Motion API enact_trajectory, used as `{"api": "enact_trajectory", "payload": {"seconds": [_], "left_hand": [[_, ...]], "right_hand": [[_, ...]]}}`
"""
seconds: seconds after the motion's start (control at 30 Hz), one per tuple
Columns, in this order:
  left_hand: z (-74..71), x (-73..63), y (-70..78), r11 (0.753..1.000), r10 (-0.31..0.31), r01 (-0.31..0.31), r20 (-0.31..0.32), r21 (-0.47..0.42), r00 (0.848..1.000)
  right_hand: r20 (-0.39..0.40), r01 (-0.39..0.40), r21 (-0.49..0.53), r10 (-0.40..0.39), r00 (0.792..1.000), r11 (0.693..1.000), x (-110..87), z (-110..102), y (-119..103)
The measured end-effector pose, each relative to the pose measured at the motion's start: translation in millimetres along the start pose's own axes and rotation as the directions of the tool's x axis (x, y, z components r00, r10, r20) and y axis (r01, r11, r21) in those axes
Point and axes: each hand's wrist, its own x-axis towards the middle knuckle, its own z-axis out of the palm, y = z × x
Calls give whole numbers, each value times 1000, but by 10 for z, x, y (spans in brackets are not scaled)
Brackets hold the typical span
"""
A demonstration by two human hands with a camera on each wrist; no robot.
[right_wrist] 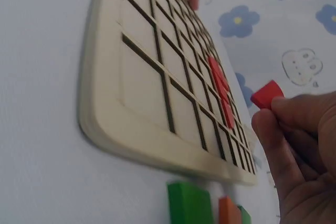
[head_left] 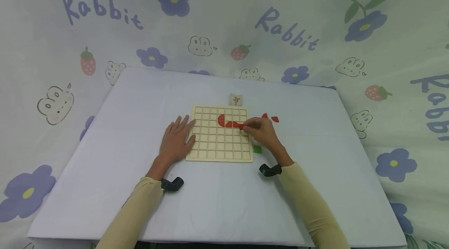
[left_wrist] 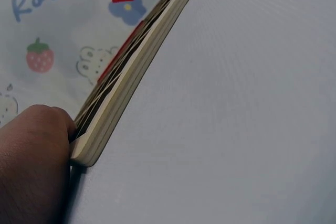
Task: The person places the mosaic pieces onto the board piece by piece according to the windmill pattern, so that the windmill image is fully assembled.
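A pale wooden grid board [head_left: 207,143] lies on the white table. Several red pieces [head_left: 221,120] sit in its cells, forming a curved shape toward the upper right. My left hand [head_left: 176,140] rests at the board's left edge, fingers spread and thumb over the rim. Above the right side of the board, my right hand [head_left: 262,131] pinches a small red piece [right_wrist: 268,94] between thumb and fingertips. In the right wrist view this piece has one rounded side and is held up off the grid.
Beyond the board's far edge lies a small patterned card [head_left: 236,99]. Loose red pieces [head_left: 275,119] lie right of the board. Along its right edge are a green block [right_wrist: 189,203] and an orange block [right_wrist: 229,211]. A printed curtain [head_left: 224,19] hangs behind the table.
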Motion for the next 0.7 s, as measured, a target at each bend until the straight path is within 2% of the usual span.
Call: {"api": "enact_trajectory", "payload": {"seconds": [0.1, 0.3, 0.5, 0.63, 0.7], "left_hand": [[-9, 4, 0, 1000, -1, 1, 2, -1, 1000], [-16, 0, 4, 1000, 1, -1, 5, 4, 1000], [-4, 1, 1, 1000, 5, -5, -4, 2, 1000], [9, 3, -11, 1000, 10, -10, -10, -1, 1000], [10, -1, -15, 1000, 8, -8, -13, -1, 1000]], "right_hand": [[-16, -1, -15, 1, 1000, 1000, 10, 98, -24], [-44, 76, -33, -78, 996, 997, 20, 256, -88], [-71, 2, -87, -8, 997, 996, 25, 398, -138], [-88, 8, -145, -21, 996, 989, 2, 473, -171], [-84, 20, -220, -40, 996, 975, -14, 509, -178]]}}
